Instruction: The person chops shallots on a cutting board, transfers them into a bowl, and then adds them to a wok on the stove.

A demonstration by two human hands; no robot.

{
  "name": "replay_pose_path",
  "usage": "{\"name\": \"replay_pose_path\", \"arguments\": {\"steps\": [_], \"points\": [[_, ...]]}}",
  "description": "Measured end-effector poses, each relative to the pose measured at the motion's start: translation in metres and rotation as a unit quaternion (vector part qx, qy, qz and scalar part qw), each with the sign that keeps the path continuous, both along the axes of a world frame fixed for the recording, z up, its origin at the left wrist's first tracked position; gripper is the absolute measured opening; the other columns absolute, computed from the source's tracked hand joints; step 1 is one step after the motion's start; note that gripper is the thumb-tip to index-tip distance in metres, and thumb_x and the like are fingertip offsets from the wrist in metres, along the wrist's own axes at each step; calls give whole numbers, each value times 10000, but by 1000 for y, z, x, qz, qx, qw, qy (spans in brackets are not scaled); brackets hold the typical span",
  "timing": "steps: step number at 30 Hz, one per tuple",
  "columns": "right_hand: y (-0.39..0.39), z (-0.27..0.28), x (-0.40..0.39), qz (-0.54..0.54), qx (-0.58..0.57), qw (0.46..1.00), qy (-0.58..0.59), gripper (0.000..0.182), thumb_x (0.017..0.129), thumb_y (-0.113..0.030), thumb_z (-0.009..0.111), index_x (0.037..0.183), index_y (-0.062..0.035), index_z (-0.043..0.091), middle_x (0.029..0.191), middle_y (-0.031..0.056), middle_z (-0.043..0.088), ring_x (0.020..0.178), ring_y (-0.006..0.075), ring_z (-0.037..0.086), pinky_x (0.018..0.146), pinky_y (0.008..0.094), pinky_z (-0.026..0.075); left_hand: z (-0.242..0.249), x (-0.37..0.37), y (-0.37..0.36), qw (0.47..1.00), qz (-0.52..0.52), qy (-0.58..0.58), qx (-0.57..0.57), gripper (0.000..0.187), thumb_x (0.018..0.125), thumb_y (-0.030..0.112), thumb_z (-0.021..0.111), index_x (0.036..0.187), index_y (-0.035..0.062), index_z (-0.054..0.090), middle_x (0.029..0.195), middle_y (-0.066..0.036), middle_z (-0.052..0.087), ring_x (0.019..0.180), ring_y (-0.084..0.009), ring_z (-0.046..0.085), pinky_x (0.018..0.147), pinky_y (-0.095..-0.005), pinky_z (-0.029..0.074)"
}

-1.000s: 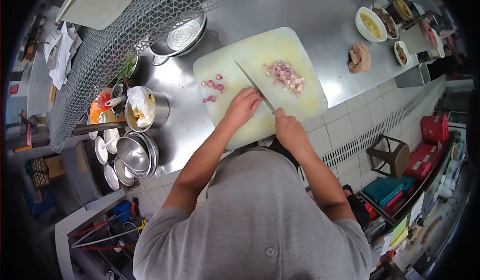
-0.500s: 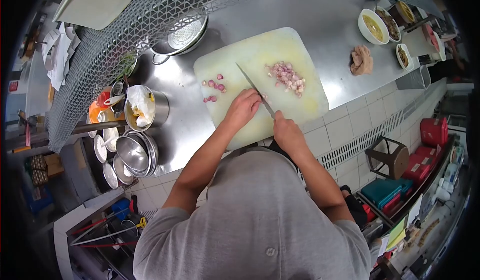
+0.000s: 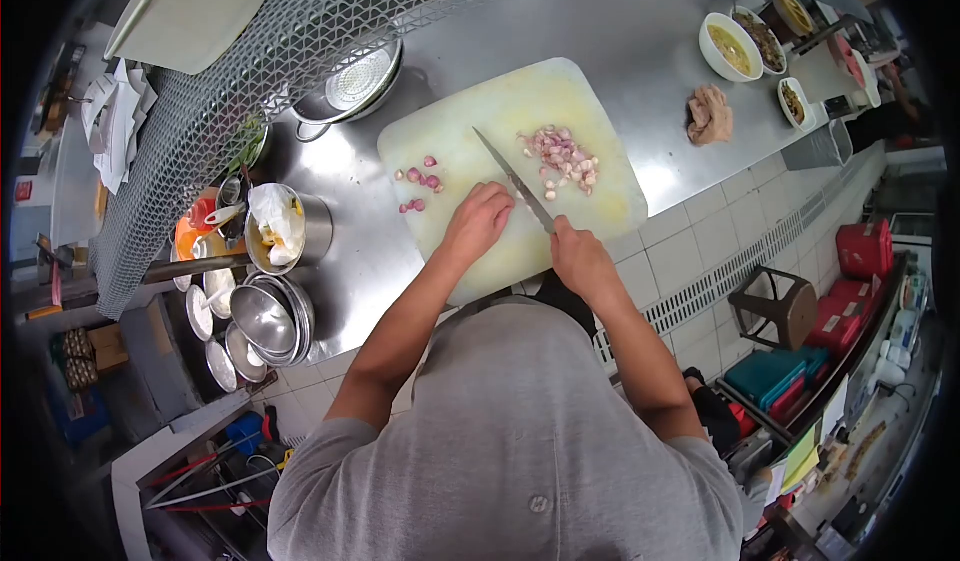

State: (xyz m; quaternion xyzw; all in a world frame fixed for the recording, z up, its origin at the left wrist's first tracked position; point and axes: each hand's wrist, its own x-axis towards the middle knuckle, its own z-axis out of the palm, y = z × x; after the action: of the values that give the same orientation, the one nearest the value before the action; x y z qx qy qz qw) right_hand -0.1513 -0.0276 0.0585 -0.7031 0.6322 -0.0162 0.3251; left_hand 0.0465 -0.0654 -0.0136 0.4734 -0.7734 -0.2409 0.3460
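Note:
A large pale cutting board (image 3: 460, 141) with yellow stains lies at an angle on the steel counter. My right hand (image 3: 580, 253) is wrapped round the handle of a knife (image 3: 508, 172), whose long blade points away and to the left across the board. Just left of the blade, my left hand (image 3: 478, 223) rests on the board with its fingers curled together; whatever they hold is hidden. Right of the knife is a pile of cut shallots (image 3: 563, 155), with a few pale pieces at its near edge. Several small purple shallots (image 3: 424, 179) lie at the board's left side.
Left of the board stand a steel pot (image 3: 316, 229) with a white bag in it, stacked steel bowls (image 3: 265, 319) and a strainer (image 3: 358, 81). A crumpled brown cloth (image 3: 709, 116) and a bowl of yellow liquid (image 3: 731, 49) are to the right. Wire mesh (image 3: 330, 11) hangs over the counter.
My left hand has drawn slightly back from the blade. The knife has tilted a little, and pale pieces now lie between it and the pile. The whole view has shifted slightly.

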Motion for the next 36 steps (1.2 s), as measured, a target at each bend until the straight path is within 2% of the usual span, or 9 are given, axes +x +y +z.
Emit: {"name": "replay_pose_path", "arguments": {"steps": [2,5,7,17,20,23,26,33,36], "points": [[5,13,2,-4,-19,1000,-4,167,969,-144,468,1044,5,469,833,326,654,822,511,653,750,572,523,0,4,-1,1000,-3,10,5,134,774,-59,671,887,13,668,953,-105,629,908,-305,604,795,-392,504],[8,-21,10,-5,-3,1000,-6,160,976,-166,478,1041,-20,467,822,334,642,810,528,628,729,595,495,-2,5,-2,1000,-12,7,9,136,768,-62,670,880,14,663,947,-104,624,911,-306,603,798,-392,503],[10,-23,10,4,-5,1000,2,146,963,-133,455,1038,-8,467,833,329,650,821,520,641,747,582,509,-2,5,-4,1000,-17,-6,1,136,765,-65,668,875,14,659,943,-104,622,913,-307,602,799,-391,501],[10,3,18,-3,1,1000,-7,121,931,-73,453,1013,16,466,841,341,651,828,519,655,760,575,526,-2,7,-4,1000,-11,8,4,106,758,-63,654,841,2,641,897,-117,621,876,-316,599,773,-395,506],[11,-28,15,6,-6,1000,-10,124,928,-75,459,1010,18,465,841,348,648,828,519,655,762,579,523,-4,5,-4,1000,-13,17,-5,93,755,-56,642,826,3,639,879,-114,613,862,-313,586,764,-400,503],[9,1,18,-4,13,1000,-3,135,937,-91,458,1009,22,464,845,356,643,840,529,646,765,583,518,-4,8,-4,1000,-11,10,-2,90,753,-58,641,818,4,635,872,-114,612,862,-310,588,760,-400,504],[13,-36,18,-15,14,999,-37,154,957,-117,448,1029,18,469,864,365,637,859,538,634,779,586,512,-6,6,-5,1000,-14,14,-7,94,753,-56,644,822,7,639,881,-111,613,865,-306,589,759,-399,504],[-3,-5,4,-32,7,999,-27,172,977,-153,462,1060,-2,466,851,348,639,853,537,629,787,600,501,-1,3,-5,1000,-23,-15,-5,122,772,-33,690,887,6,675,957,-115,629,930,-301,601,810,-385,504],[2,8,7,-23,16,1000,2,170,978,-150,470,1053,2,461,844,338,644,844,535,632,773,600,503,0,7,-4,1000,6,15,2,125,769,-35,692,885,9,677,964,-116,624,931,-300,597,819,-381,499]]}}
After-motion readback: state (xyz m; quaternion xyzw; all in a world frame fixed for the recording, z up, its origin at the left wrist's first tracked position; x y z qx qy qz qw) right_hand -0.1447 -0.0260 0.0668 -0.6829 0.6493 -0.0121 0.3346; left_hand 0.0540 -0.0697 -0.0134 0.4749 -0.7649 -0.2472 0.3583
